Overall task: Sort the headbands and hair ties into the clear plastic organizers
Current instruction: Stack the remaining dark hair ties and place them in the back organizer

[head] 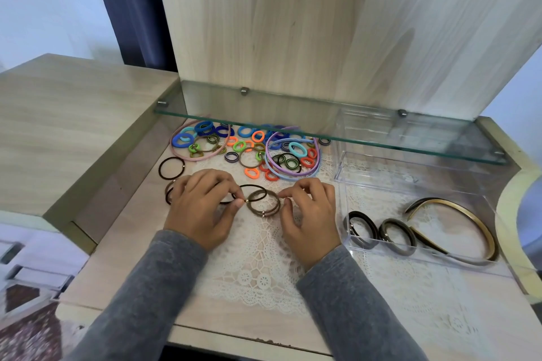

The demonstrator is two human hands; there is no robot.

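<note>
1. Head view: thin brown hair ties with small metal beads lie overlapped on the surface, between the hands.
2. The left hand grip pinches their left edge.
3. The right hand grip pinches the right edge.

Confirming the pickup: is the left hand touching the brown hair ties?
Touching. The head view shows the left hand pinching the brown hair ties at a metal bead, thumb against forefinger.
</note>
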